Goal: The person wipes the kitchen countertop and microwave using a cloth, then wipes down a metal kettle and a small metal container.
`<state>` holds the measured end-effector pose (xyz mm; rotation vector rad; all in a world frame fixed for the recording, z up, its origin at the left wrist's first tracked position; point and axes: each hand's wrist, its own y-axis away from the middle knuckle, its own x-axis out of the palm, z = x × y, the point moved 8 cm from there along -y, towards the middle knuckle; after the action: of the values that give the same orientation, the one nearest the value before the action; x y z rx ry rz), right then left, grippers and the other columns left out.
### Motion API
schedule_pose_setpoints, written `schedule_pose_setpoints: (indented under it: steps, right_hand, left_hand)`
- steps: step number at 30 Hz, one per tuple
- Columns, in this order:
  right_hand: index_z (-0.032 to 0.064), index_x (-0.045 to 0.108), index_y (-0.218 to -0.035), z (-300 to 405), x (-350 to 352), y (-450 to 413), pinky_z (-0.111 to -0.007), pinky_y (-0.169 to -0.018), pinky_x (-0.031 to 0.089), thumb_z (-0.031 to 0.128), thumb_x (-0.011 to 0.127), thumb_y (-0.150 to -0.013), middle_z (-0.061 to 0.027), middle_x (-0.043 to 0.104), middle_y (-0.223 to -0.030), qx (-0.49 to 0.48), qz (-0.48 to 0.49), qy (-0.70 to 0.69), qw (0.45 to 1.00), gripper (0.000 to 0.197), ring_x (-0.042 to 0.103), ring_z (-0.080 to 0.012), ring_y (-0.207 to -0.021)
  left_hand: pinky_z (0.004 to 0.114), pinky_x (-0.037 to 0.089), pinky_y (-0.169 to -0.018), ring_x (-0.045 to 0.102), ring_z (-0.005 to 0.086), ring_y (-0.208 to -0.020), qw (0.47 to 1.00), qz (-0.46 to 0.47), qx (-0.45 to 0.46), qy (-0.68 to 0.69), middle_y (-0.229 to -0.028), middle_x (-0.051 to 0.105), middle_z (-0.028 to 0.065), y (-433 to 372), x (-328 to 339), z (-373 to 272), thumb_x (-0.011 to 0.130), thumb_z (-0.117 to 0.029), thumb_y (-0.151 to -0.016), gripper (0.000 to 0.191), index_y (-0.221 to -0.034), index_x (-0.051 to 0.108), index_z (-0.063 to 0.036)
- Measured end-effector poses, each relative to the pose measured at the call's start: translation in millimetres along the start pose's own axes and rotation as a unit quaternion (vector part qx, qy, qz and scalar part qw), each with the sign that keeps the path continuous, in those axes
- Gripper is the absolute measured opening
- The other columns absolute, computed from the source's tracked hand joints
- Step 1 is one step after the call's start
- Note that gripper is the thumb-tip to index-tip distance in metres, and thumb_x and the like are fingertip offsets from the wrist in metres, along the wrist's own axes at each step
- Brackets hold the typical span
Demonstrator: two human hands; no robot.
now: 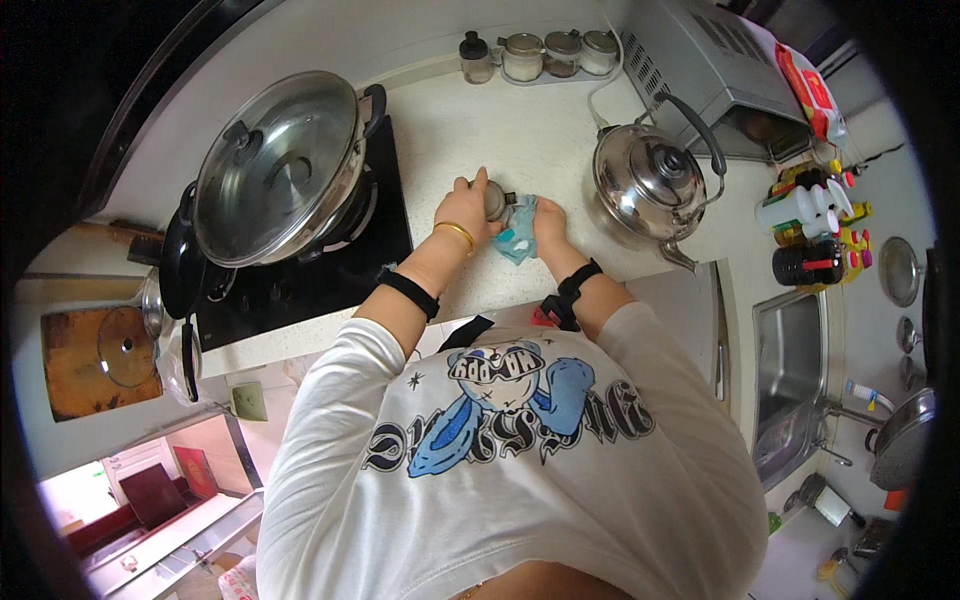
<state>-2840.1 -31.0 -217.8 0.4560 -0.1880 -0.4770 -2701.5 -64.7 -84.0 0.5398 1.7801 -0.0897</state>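
Above the pale countertop (pixel 442 112), my left hand (pixel 463 206) grips a small lidded seasoning jar (pixel 495 201), its fingers around the side of the grey lid. My right hand (pixel 550 223) holds a blue-green cloth (pixel 519 236) against the jar's right side. The hands are close together, with the jar and cloth between them. Most of the jar's body is hidden under its lid, my fingers and the cloth. Against the back wall, similar lidded jars (pixel 523 58) stand on a small tray, beside a bottle with a black top (pixel 476 58).
Left is a large lidded steel wok (pixel 277 169) on a black cooktop (pixel 300 289). A steel kettle (pixel 646 180) stands right of my hands, near a grey microwave oven (pixel 720 82). Sauce bottles (pixel 806 259) and a sink (pixel 787 382) lie farther right.
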Motion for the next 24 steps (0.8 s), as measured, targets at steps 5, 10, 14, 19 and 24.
schedule_pose_setpoints:
  steps: [5,10,14,19,24]
  right_hand:
    - [-0.0021,0.060,-0.099,-5,-32,10,-0.032,-0.074,0.045,0.020,0.053,-0.087,-0.0134,0.059,-0.094,-0.061,-0.017,0.178,0.982,0.026,0.057,-0.0225,-0.079]
    - [-0.0043,0.058,-0.098,14,-5,18,-0.032,-0.081,0.043,0.021,0.058,-0.084,-0.0179,0.055,-0.102,-0.219,-0.017,0.133,0.967,0.029,0.054,-0.0248,-0.091]
    - [-0.0046,0.057,-0.098,31,10,8,-0.031,-0.071,0.046,0.013,0.060,-0.080,-0.0114,0.060,-0.089,-0.314,-0.067,0.184,0.929,0.025,0.058,-0.0213,-0.080]
    - [-0.0024,0.059,-0.091,30,32,-1,-0.037,-0.066,0.047,0.015,0.054,-0.080,-0.0192,0.061,-0.079,-0.182,0.001,0.456,0.871,0.021,0.060,-0.0292,-0.072]
    - [-0.0027,0.059,-0.089,21,37,-24,-0.043,-0.070,0.047,0.022,0.047,-0.085,-0.0224,0.061,-0.088,-0.130,0.086,0.445,0.882,0.027,0.059,-0.0371,-0.079]
  left_hand:
    - [0.035,0.051,-0.077,0.058,0.0357,-0.091,0.996,-0.009,-0.088,-0.005,-0.110,0.046,0.0233,14,-3,8,0.076,-0.038,-0.064,0.097,-0.134,0.021,0.0003]
    - [0.035,0.052,-0.075,0.060,0.0351,-0.088,0.996,0.006,-0.091,-0.023,-0.108,0.045,0.0247,12,3,15,0.076,-0.041,-0.062,0.091,-0.125,0.028,0.0023]
    - [0.036,0.052,-0.073,0.060,0.0360,-0.086,0.999,-0.015,-0.037,-0.006,-0.107,0.045,0.0241,6,7,14,0.077,-0.036,-0.061,0.084,-0.120,0.031,0.0018]
    - [0.036,0.053,-0.072,0.061,0.0358,-0.083,0.999,-0.007,-0.031,0.018,-0.106,0.045,0.0244,6,10,17,0.078,-0.036,-0.059,0.086,-0.121,0.030,0.0022]
    - [0.036,0.053,-0.071,0.061,0.0348,-0.083,0.999,-0.009,-0.035,0.013,-0.106,0.045,0.0238,4,9,17,0.077,-0.037,-0.060,0.088,-0.122,0.030,0.0026]
